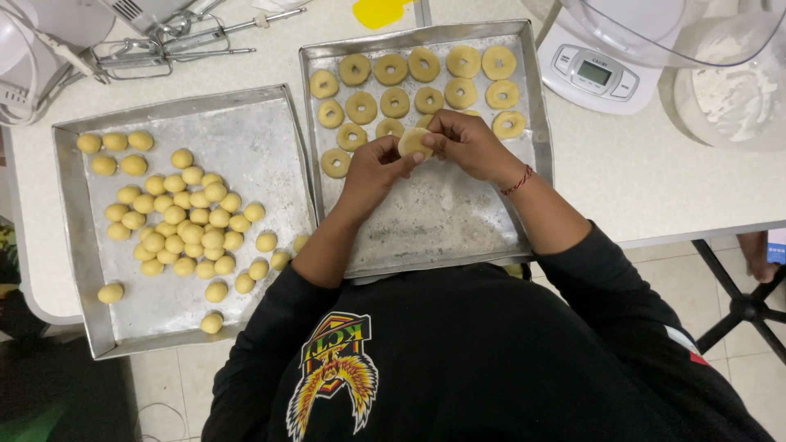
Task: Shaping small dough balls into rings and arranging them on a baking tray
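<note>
Both hands meet over the right metal tray (458,237). My left hand (375,168) and my right hand (468,143) pinch one flattened yellow dough piece (412,141) between their fingertips. A red thread bracelet circles the right wrist. Behind the hands, several ring-shaped dough pieces (395,102) lie in rows at the tray's far end. The left metal tray (254,147) holds several small yellow dough balls (182,221) in a loose cluster.
A white kitchen scale (591,74) with a clear bowl sits at the back right, beside a floury container (733,94). Mixer beaters (164,49) and a white appliance lie at the back left. Black chair legs (741,307) stand on the tiled floor at right.
</note>
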